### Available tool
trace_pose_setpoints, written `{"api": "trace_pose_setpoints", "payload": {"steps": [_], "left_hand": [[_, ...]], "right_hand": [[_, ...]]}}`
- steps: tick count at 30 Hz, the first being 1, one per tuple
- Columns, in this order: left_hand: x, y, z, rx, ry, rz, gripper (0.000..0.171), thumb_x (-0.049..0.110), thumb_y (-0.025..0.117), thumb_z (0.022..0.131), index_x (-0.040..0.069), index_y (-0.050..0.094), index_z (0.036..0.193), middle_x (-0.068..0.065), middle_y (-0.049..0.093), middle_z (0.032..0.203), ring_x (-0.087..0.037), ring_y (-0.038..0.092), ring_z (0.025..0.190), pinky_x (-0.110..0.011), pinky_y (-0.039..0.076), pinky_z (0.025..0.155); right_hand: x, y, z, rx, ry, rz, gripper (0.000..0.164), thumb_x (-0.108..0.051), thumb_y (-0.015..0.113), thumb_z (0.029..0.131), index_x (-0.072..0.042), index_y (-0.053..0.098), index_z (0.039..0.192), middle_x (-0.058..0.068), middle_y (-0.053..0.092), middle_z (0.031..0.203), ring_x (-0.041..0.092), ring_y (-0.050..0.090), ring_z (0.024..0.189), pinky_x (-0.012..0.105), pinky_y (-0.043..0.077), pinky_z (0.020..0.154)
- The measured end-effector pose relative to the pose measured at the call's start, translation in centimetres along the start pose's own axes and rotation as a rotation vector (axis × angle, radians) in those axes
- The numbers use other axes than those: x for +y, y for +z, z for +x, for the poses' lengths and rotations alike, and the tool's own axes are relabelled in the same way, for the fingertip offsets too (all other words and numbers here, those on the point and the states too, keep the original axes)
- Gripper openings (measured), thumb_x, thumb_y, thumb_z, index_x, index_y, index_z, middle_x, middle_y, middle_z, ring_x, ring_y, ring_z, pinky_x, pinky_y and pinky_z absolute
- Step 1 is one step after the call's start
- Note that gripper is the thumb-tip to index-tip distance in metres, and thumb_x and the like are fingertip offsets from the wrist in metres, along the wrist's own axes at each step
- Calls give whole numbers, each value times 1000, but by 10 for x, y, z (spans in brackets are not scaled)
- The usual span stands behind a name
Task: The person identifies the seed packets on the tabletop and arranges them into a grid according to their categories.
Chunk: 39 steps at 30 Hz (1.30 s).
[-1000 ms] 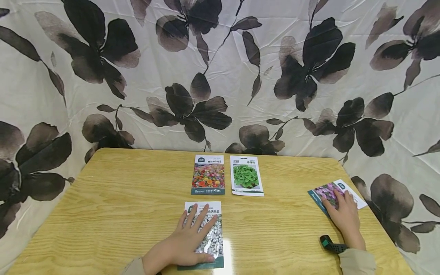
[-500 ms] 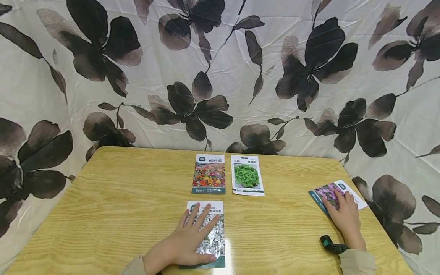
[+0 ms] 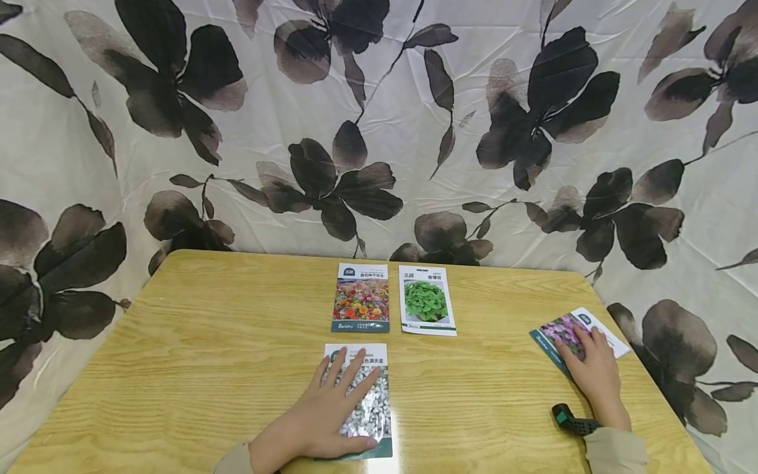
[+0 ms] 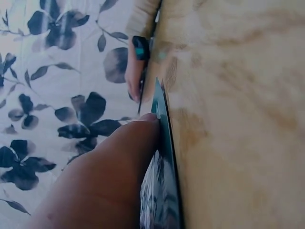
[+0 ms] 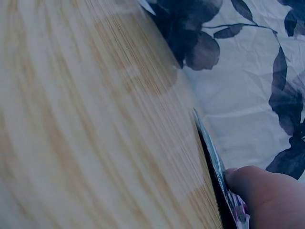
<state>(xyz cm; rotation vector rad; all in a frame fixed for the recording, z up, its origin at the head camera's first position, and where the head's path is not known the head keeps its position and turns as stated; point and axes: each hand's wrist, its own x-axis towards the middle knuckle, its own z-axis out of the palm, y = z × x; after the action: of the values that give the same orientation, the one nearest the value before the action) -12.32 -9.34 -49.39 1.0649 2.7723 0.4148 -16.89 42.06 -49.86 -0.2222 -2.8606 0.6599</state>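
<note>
My left hand (image 3: 331, 415) lies spread over a seed packet (image 3: 373, 411) with white flowers at the near middle of the table. Its fingers are straight and cover part of the label; in the left wrist view the thumb (image 4: 138, 131) presses on the packet's teal lower end. Far to the right, my right hand (image 3: 595, 368) rests with extended fingers on a tilted seed packet (image 3: 553, 332) showing purple flowers. The right wrist view has the thumb (image 5: 248, 179) on this packet's edge, which stands slightly off the wood.
Two more packets lie side by side at the back: a mixed wildflower one (image 3: 361, 299) and a green-leaf one (image 3: 426, 299). The wooden table (image 3: 207, 342) meets a floral cloth (image 3: 414, 118) behind. A black band (image 3: 571, 421) is on the right wrist.
The left hand and the white-flower packet under it have slid slightly to the right. The right hand and its packet stay in place; the head view has shifted a little.
</note>
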Motion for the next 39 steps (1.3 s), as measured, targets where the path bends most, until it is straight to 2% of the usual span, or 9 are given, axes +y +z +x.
{"api": "trace_pose_setpoints", "payload": {"steps": [4,9,20,32,39], "left_hand": [[-1,3,1,37,19,38,104,87,36,82,26,7,162,-13,-4,166,-46,-4,148,-68,5,113],[-3,4,3,74,38,56,106,89,37,80,27,9,162,-12,-3,166,-46,-2,148,-68,7,113],[-3,3,6,66,38,58,106,89,36,80,27,9,162,-12,-1,166,-46,-1,148,-69,8,112],[-4,5,7,69,53,58,105,88,37,81,27,9,162,-13,1,166,-47,1,148,-70,11,111],[-4,6,4,78,41,73,105,89,35,81,27,10,162,-13,1,166,-46,1,148,-70,13,111]], "right_hand": [[-1,1,1,-16,-10,1,73,-46,52,100,6,35,149,41,17,152,60,12,139,75,16,104],[-4,0,-1,-12,-54,11,73,-45,57,98,7,40,146,39,22,152,61,18,137,76,20,102],[-10,6,-3,-11,-134,34,74,-40,67,92,1,41,148,37,27,150,61,26,133,76,24,99],[-13,10,-6,-1,-166,25,67,-40,69,90,3,52,140,36,29,149,60,28,132,75,25,99],[-17,14,-3,-19,-243,17,68,-40,72,87,1,51,136,37,29,148,59,28,133,74,25,100]]}}
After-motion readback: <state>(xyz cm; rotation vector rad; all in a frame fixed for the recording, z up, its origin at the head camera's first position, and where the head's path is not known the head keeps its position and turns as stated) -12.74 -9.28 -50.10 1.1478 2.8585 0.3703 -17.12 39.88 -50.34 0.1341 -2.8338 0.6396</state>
